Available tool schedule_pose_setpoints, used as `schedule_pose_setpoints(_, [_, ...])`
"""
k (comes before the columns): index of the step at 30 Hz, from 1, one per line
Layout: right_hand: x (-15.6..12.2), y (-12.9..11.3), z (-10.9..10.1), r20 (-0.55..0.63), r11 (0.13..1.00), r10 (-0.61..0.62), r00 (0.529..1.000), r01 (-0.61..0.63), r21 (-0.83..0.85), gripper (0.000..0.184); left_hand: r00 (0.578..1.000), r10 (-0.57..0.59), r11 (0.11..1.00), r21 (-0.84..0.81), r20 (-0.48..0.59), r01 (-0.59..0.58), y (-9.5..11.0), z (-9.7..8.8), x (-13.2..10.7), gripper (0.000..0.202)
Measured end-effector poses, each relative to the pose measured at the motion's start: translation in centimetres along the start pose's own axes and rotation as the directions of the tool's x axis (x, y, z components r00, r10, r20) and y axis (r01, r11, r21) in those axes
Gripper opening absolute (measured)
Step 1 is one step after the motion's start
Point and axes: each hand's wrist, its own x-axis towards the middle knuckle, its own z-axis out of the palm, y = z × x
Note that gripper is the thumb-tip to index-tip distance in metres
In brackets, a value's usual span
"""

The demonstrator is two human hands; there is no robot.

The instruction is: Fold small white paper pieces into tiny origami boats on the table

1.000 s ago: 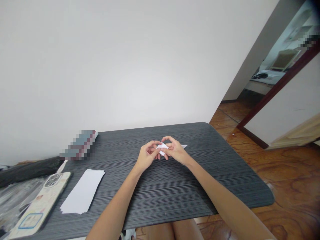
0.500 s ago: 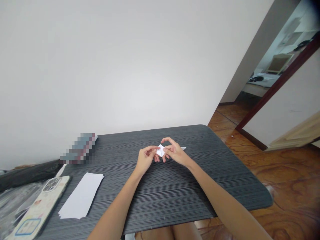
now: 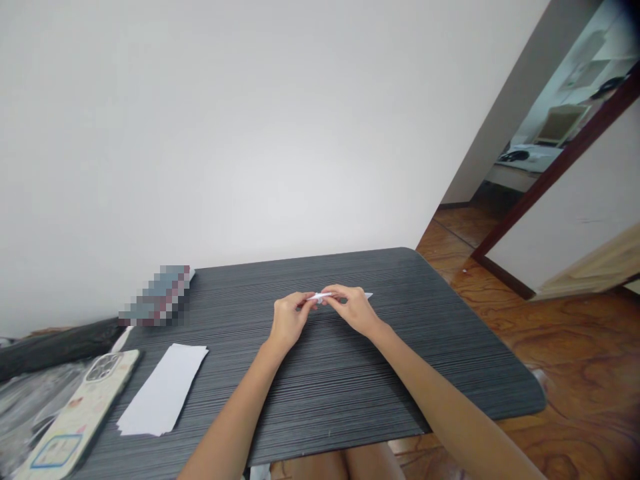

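A small folded piece of white paper (image 3: 320, 296) is held between my two hands above the dark table, seen nearly edge-on. My left hand (image 3: 291, 317) pinches its left end between thumb and fingers. At its right end, my right hand (image 3: 353, 309) pinches it the same way, fingers curled over. Part of the paper is covered by my fingertips. Behind my right hand, a white pointed paper piece (image 3: 369, 295) lies on the table, mostly hidden.
The dark wood-grain table (image 3: 340, 407) stands against a white wall. On its left lie a stack of white paper sheets (image 3: 163, 393) and a phone in a patterned case (image 3: 80, 413). A blurred-out object (image 3: 160, 293) sits at the back left, near clear plastic wrapping (image 3: 30, 393).
The folded paper has turned from showing its flat face to nearly edge-on. My right fingers, spread before, have closed down onto its right end.
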Motion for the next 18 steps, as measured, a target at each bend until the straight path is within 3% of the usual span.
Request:
schedule_pose_setpoints(4, [-0.03,-0.24,-0.24,0.04,0.991,-0.034,0.999,0.039,-0.129,0.017,0.999,0.028,0.994,0.107,0.026,-0.031,-0.1,-0.22,0.11,0.015])
schedule_pose_setpoints(10, [0.1,-0.03,-0.21,0.074,0.987,-0.065,0.995,0.075,-0.14,0.019,0.996,-0.009,1.0,0.016,0.092,0.008,-0.23,-0.12,0.09,0.017])
schedule_pose_setpoints(14, [0.03,0.0,-0.05,0.146,0.999,-0.03,0.989,0.036,-0.036,0.021,0.984,-0.024,0.999,-0.028,0.179,0.029,0.14,-0.1,0.11,0.018])
schedule_pose_setpoints(18, [-0.01,0.41,0.18,0.196,0.991,0.073,0.978,-0.094,0.099,0.02,0.98,-0.066,0.998,0.004,0.19,0.066,0.31,-0.2,0.27,0.016])
